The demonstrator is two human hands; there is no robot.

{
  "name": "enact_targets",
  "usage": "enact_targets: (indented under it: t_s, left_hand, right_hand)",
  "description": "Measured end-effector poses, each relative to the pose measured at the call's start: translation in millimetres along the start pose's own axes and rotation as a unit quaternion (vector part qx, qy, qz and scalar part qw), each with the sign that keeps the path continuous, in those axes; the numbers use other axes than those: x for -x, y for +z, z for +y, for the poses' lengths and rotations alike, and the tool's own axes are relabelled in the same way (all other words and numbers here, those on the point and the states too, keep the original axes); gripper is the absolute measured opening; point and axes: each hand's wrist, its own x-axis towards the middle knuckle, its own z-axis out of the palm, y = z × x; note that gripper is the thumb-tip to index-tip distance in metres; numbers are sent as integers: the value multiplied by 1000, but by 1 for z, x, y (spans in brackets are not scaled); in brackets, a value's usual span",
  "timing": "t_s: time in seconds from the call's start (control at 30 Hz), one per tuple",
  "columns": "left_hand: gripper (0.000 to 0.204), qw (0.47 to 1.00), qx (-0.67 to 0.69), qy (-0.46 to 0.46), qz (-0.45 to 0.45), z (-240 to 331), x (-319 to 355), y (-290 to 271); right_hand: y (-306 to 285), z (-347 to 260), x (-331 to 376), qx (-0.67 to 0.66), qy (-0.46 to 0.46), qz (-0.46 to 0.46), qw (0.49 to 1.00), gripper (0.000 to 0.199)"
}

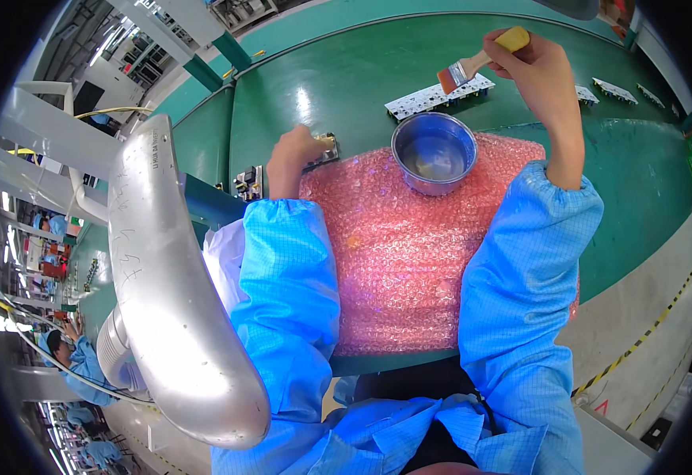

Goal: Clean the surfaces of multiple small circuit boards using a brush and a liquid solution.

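Note:
My right hand (537, 73) is closed around a paintbrush (476, 63) with a yellow-ended wooden handle, a metal band and reddish-brown bristles. The brush points left and down, above a long white circuit board (438, 96) that lies on the bench. My left hand (294, 154) has its fingers curled at the edge of a small circuit board (326, 149) with components on it. Part of that board is hidden by the fingers. Between my arms a round metal bowl (434, 152) holds some clear liquid and stands on pink bubble wrap (401, 277).
Another component board (248, 184) lies left of my left hand. More white boards (613, 90) line the green bench (306, 63) at the right. A large silver hood (167, 293) on a ribbed duct looms at the left. Other people in blue (84, 366) sit farther left.

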Motion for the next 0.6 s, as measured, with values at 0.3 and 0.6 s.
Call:
enact_targets:
  t_s: [0.3, 0.6]
  left_hand:
    - [64, 998, -29, -23, 46, 0, -4, 17]
    - [61, 998, -9, 23, 60, 8, -2, 20]
  right_hand:
    - [6, -11, 2, 38, -46, -66, 996, 23]
    - [6, -12, 4, -4, -21, -69, 997, 22]
